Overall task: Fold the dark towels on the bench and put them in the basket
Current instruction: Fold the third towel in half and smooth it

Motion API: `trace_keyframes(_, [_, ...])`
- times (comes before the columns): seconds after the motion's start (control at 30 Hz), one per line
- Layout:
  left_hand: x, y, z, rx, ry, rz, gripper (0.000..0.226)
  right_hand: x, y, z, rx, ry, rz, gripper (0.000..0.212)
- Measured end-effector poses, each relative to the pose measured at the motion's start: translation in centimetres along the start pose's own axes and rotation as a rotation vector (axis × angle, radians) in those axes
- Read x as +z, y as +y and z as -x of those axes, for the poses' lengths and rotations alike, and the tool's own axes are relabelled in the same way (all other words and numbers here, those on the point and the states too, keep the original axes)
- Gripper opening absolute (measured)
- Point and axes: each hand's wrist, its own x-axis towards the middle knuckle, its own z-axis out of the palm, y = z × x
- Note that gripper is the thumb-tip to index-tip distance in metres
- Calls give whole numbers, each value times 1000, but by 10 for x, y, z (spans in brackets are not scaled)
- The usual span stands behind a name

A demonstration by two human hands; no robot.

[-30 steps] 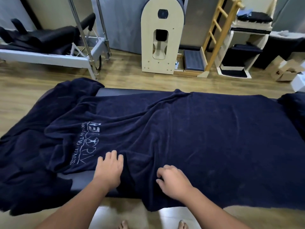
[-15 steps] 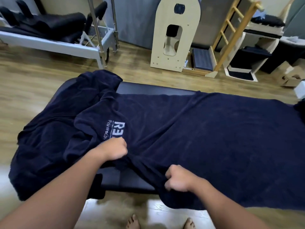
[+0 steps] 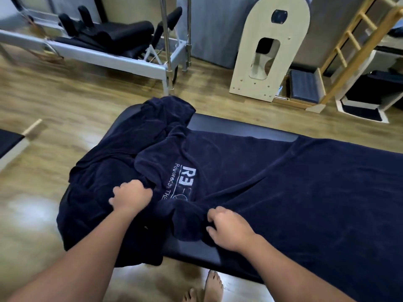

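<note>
A large dark navy towel with white lettering lies spread over the black padded bench. A second dark towel is bunched over the bench's left end and hangs off it. My left hand is closed on the lettered towel's near left edge, just left of the lettering. My right hand is closed on a bunched fold of the same towel at the bench's front edge. No basket is in view.
A metal-framed exercise machine stands at the back left. A pale wooden arched panel and a wooden ladder frame stand behind the bench. Wooden floor surrounds the bench. My bare feet are at its front edge.
Both hands went from lying flat on the towel to gripping it and have pulled its near edge up and leftward, showing bare bench padding. The camera view has shifted left.
</note>
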Motion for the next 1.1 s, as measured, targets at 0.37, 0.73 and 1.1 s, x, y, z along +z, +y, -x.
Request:
trace_keyframes(0.37, [-30, 64, 28, 213, -572, 837, 19, -22, -61, -44, 172, 174, -549, 72])
trace_keyframes(0.73, [-38, 60, -53, 464, -297, -94, 74, -38, 1, -88, 832, 430, -1301, 29])
trace_keyframes(1.1, [-23, 124, -133, 774, -223, -294, 32, -33, -69, -91, 419, 482, 114, 60])
